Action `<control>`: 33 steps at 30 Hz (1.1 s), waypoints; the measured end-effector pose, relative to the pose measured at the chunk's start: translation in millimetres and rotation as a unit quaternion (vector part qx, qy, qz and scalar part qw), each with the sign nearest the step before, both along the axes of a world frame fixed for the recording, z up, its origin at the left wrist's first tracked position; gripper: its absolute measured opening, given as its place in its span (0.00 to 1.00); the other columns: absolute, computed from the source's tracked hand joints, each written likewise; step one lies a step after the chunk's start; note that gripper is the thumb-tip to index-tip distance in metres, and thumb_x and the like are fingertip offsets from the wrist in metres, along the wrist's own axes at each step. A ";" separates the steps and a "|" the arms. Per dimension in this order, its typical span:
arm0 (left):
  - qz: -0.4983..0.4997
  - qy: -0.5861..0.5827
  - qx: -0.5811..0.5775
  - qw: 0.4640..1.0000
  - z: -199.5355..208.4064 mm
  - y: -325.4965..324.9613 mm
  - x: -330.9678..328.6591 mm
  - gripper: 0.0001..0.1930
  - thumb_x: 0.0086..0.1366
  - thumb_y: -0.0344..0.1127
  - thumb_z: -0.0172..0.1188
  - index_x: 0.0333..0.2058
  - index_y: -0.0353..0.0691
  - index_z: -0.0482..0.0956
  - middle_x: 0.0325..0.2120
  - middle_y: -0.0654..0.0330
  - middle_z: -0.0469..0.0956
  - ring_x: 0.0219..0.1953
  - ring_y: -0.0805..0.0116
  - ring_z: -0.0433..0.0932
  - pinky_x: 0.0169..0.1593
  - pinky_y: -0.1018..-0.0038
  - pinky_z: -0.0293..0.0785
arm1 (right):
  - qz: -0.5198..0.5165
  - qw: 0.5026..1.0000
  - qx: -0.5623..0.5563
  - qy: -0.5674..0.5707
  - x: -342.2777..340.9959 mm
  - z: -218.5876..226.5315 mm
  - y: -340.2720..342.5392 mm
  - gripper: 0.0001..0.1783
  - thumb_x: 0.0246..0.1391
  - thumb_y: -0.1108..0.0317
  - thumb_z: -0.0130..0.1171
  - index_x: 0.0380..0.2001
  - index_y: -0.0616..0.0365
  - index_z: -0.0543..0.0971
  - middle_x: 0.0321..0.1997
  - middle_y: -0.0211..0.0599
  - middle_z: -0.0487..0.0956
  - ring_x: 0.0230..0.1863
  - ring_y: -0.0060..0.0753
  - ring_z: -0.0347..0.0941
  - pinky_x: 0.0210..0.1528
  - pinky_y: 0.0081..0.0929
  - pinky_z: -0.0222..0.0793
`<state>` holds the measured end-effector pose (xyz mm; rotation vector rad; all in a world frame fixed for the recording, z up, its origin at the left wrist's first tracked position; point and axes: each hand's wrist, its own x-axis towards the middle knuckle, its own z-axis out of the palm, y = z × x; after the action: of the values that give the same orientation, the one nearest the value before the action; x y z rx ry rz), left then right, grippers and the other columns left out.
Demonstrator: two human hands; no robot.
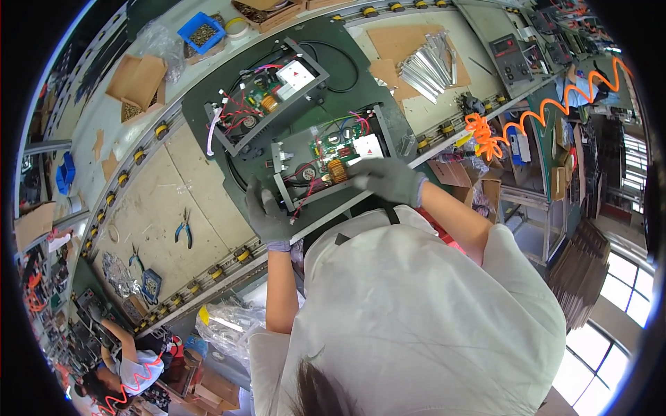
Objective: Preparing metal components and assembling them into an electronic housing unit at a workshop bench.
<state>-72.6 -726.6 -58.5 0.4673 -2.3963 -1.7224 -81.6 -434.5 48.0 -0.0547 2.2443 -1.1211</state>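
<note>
Two open grey metal cases lie on a dark green board [357, 66], each with a circuit board, wires and a white block inside. The nearer case [326, 196] is right before me. It has a copper coil [337, 171], a small fan [307, 175] and red wires. My left hand [267, 215], in a grey glove, is at its left end with fingers apart. My right hand [392, 182], also gloved, reaches over its near side beside the coil. Its fingertips are blurred, so a grip cannot be made out. The farther case [257, 128] lies beyond, up and left.
Roller tracks [215, 272] edge the bench. Blue-handled pliers [184, 231] lie to the left. Metal strips [427, 69] rest on cardboard at the far right. A blue bin of screws [201, 33] stands at the back. An orange coiled hose [485, 135] hangs right. Another person [135, 367] works lower left.
</note>
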 end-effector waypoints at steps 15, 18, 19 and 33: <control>-0.196 -0.164 -0.472 0.844 40.0 69.6 -32.4 0.17 0.51 0.44 0.67 0.43 0.59 0.85 0.67 0.52 0.60 0.69 0.36 0.51 0.69 0.48 0.51 | 0.063 0.932 0.194 0.300 -65.8 -55.0 9.8 0.25 0.55 0.58 0.60 0.57 0.47 0.75 0.62 0.42 0.72 0.64 0.48 0.66 0.62 0.46 0.64; -0.184 -0.118 -0.430 0.876 22.9 54.6 -30.1 0.14 0.52 0.44 0.67 0.39 0.54 0.86 0.65 0.47 0.64 0.68 0.38 0.54 0.68 0.51 0.55 | 0.153 0.907 0.222 0.324 -82.4 -74.2 -10.6 0.26 0.52 0.61 0.60 0.56 0.48 0.76 0.68 0.40 0.66 0.70 0.52 0.58 0.69 0.51 0.54; -0.177 -0.063 -0.385 0.904 16.2 45.8 -24.8 0.12 0.53 0.43 0.66 0.37 0.50 0.86 0.64 0.45 0.66 0.67 0.40 0.58 0.67 0.53 0.58 | 0.191 0.892 0.227 0.343 -87.4 -81.5 -13.7 0.26 0.50 0.60 0.64 0.55 0.46 0.78 0.69 0.40 0.64 0.71 0.52 0.55 0.70 0.51 0.51; 0.111 -0.085 0.074 0.987 -0.2 35.3 13.9 0.12 0.66 0.36 0.61 0.43 0.34 0.80 0.31 0.64 0.79 0.30 0.76 0.73 0.34 0.78 0.70 | 0.394 0.866 0.172 0.253 -134.3 -113.5 -77.0 0.23 0.51 0.52 0.63 0.52 0.38 0.81 0.54 0.36 0.80 0.56 0.41 0.75 0.56 0.42 0.68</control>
<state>-58.7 -691.2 -58.7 0.8989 -2.2286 -1.8304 -215.8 -511.5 -65.6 -1.1231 2.4280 -0.2584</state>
